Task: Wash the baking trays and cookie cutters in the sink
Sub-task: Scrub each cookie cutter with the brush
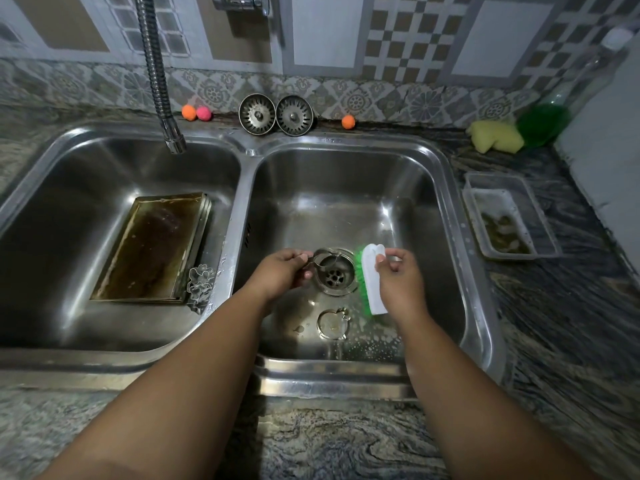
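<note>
Pinches, with the left hand (pixel 280 271), fingers curled and thumb closed against them, one end of a thin metal cookie cutter (pixel 325 258), directly above the drain (pixel 335 276). Grips, with the right hand (pixel 398 278), the white back of a scrub brush (pixel 372 280) between thumb and curled fingers, just right of the drain, green bristles turned toward the cutter and very near it; cannot tell whether touching.

Looks light and stiff but thin-walled, wet and probably slippery. Likely bends out of shape under a hard squeeze, so best taken by the flat sides of the band, away from the sharp edge, much as pinched now.

Just on the person's side of the drain, flat on the sudsy floor: an apple-shaped cutter (pixel 333 323), within easy reach of either hand.

Well left of the drain, across the divider: a stained baking tray (pixel 156 247), lying flat, with a flower-like cutter (pixel 200 284) at its near right corner. Probably heavier, rigid and greasy; best gripped by two opposite rims.
</note>
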